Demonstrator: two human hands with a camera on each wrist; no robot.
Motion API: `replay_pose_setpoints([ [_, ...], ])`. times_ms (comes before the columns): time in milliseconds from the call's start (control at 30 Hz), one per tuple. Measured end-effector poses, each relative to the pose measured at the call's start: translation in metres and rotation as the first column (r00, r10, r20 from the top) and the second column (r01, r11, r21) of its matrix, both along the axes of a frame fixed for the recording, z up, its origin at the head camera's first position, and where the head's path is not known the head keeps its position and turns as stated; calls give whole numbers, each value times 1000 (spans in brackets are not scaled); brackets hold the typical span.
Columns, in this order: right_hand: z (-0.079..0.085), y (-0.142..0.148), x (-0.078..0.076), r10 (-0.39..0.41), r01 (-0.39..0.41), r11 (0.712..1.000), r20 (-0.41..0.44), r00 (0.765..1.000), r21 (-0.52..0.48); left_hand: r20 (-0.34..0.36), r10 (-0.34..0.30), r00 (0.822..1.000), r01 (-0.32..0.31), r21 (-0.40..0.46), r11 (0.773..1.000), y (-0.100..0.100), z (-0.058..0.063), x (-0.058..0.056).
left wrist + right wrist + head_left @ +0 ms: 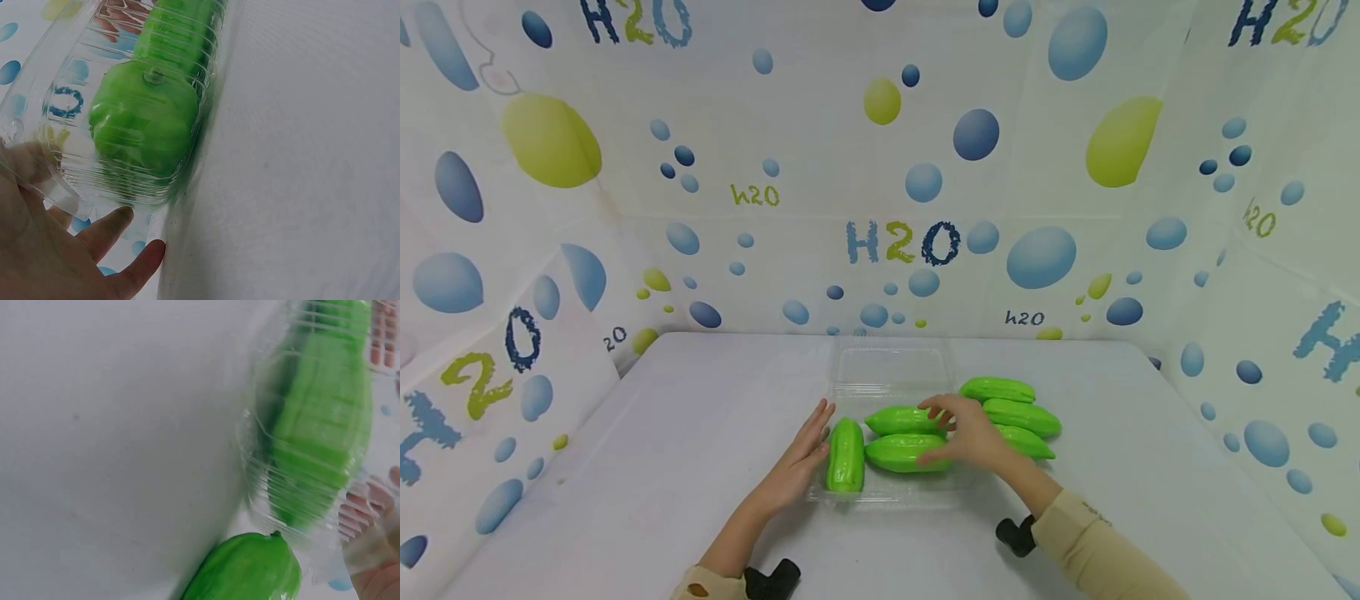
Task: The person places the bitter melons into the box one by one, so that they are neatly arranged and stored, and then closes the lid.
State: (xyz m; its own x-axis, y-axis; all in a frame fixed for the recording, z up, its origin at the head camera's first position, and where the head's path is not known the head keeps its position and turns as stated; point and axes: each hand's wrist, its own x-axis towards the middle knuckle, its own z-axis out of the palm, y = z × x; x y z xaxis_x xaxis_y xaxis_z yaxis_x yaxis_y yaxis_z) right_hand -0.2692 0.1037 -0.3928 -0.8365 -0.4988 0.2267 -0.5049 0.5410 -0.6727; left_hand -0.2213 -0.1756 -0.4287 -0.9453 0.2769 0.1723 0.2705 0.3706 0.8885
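A clear plastic clamshell container point(895, 498) lies on the table with its lid point(891, 367) folded back. Inside, at the left end, one bright green cucumber-shaped vegetable point(846, 457) stands lengthwise. Beside it, two more lie crosswise, an upper one point(898, 419) and a lower one point(902, 452). My left hand point(797, 467) is at the container's left wall, fingers extended; the left wrist view shows the fingertips point(119, 219) close to the ribbed wall. Over the right ends of the two crosswise vegetables, my right hand point(966, 429) hovers with thumb and fingers spread apart.
To the right of the container lie three more green vegetables, the top one point(997, 389), the middle one point(1022, 417) and the lower one point(1028, 442). A white cloth covers the table point(700, 417). Behind it hangs a curtain point(820, 125) printed with drops and lettering.
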Motion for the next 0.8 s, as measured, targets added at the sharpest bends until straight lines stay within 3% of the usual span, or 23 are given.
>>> replay_pose_setpoints([
  [333, 9, 7, -4, -6, 25, 990, 131, 991, -138, -3, -7, 1000, 7, 20, 1000, -1, -3, 0],
  [567, 18, 11, -5, 31, 5, 978, 170, 985, -210, -4, -17, 1000, 17, 14, 1000, -1, -4, 0],
  [800, 48, 9, 10, 67, -15, 966, 193, 979, -259, 7, -9, 1000, 9, 13, 1000, 0, -2, -1],
])
